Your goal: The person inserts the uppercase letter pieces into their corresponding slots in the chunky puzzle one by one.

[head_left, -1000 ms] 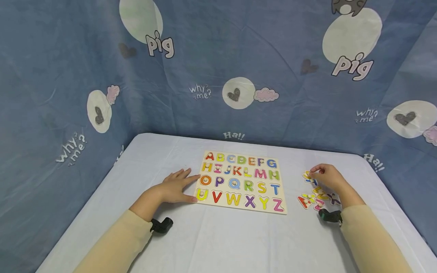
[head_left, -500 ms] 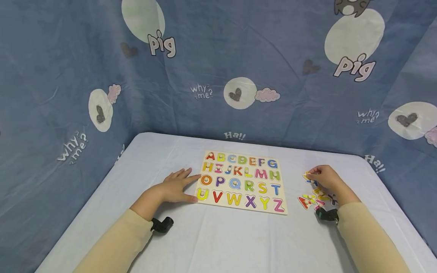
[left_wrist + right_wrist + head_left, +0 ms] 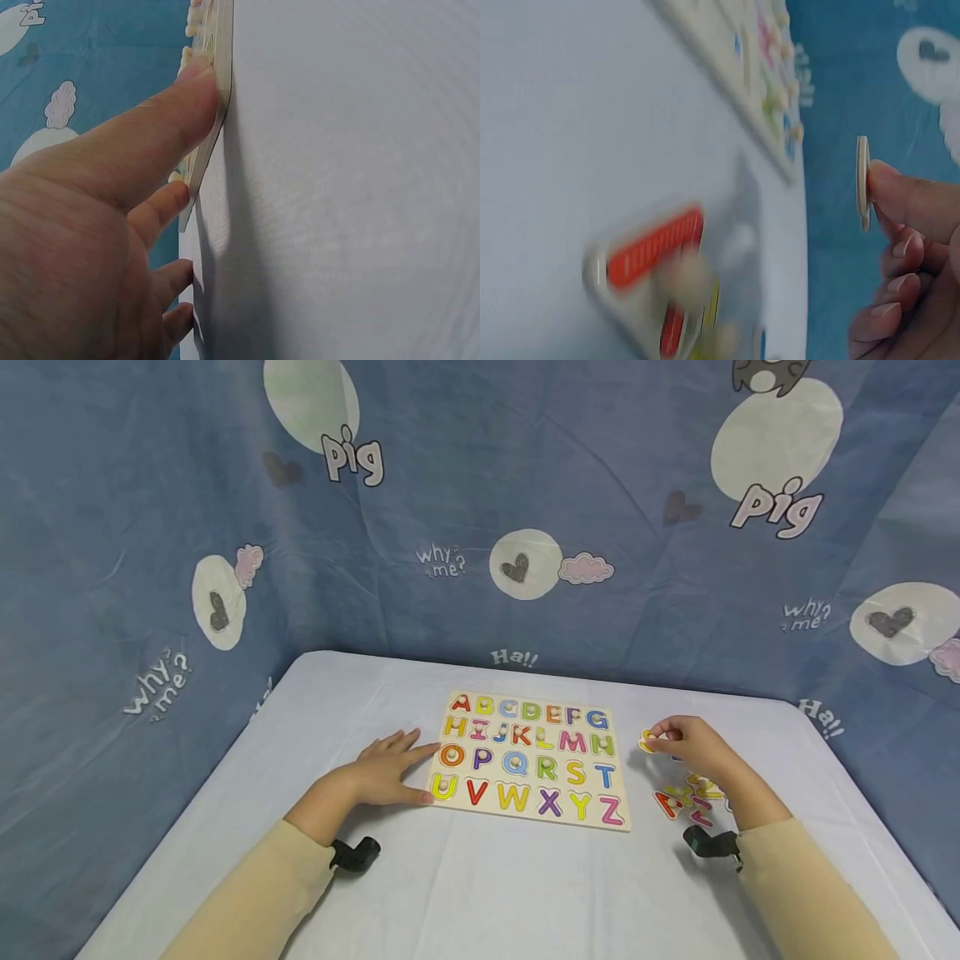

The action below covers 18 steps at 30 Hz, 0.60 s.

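My left hand (image 3: 393, 770) lies at the left side of a wooden alphabet puzzle board (image 3: 525, 814), fingers spread. In the left wrist view its thumb (image 3: 169, 112) rests on the board's edge, with a fingertip touching the side. Between thumb and fingers, my right hand (image 3: 690, 743) pinches a yellow letter puzzle piece (image 3: 645, 742), held up just right of the board. The right wrist view shows that piece (image 3: 862, 182) edge-on, its letter face hidden. Knobs stand on many of the board's letters; several in the lower rows, such as W and X, show none.
Several loose letter pieces lie in a pile below the right hand, among them a red one (image 3: 667, 804) and a pink one (image 3: 701, 817). The white-covered table (image 3: 510, 893) meets a blue printed cloth (image 3: 450, 627) behind. Each wrist bears a black camera.
My right hand has lifted the yellow letter piece off the pile and carried it left toward the board. The pink piece in the pile has shifted slightly. My left hand has stayed put.
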Tool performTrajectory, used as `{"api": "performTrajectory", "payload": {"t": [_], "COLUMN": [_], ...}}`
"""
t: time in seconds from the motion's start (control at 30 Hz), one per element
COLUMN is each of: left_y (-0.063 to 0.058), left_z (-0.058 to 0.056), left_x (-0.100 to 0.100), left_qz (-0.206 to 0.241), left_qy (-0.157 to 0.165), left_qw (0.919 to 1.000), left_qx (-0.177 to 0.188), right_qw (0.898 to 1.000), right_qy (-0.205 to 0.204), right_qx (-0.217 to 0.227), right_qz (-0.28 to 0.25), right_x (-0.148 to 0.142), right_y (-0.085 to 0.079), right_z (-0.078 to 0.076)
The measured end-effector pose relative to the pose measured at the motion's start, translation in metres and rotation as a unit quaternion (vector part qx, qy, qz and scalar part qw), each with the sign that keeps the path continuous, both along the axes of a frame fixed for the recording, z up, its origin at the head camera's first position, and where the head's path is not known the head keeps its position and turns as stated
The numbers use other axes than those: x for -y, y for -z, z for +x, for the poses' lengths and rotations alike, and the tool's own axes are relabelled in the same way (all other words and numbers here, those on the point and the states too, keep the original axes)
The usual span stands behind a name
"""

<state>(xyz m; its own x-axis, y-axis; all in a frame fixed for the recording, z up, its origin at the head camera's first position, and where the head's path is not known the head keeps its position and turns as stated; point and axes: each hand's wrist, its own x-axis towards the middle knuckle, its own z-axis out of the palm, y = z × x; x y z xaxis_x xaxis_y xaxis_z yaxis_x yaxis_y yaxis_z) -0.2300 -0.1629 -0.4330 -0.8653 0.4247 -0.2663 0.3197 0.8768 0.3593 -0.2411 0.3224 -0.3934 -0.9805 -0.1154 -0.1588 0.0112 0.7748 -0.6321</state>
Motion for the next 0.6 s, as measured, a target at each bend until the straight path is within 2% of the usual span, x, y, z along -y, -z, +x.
{"api": "performTrajectory", "payload": {"t": [0.3, 0.6], "left_y": [-0.002, -0.003], "left_z": [0.001, 0.002], "left_x": [-0.001, -0.001], "left_qz": [-0.002, 0.0], "left_qy": [-0.002, -0.004], "left_qw": [1.0, 1.0], "left_qx": [0.0, -0.001], "right_qw": [0.999, 0.995], "right_qy": [-0.039, -0.091], "right_qx": [0.011, 0.017], "right_qz": [-0.015, -0.024], "right_x": [0.04, 0.071], "right_y": [0.001, 0.018], "right_z": [0.004, 0.004]}}
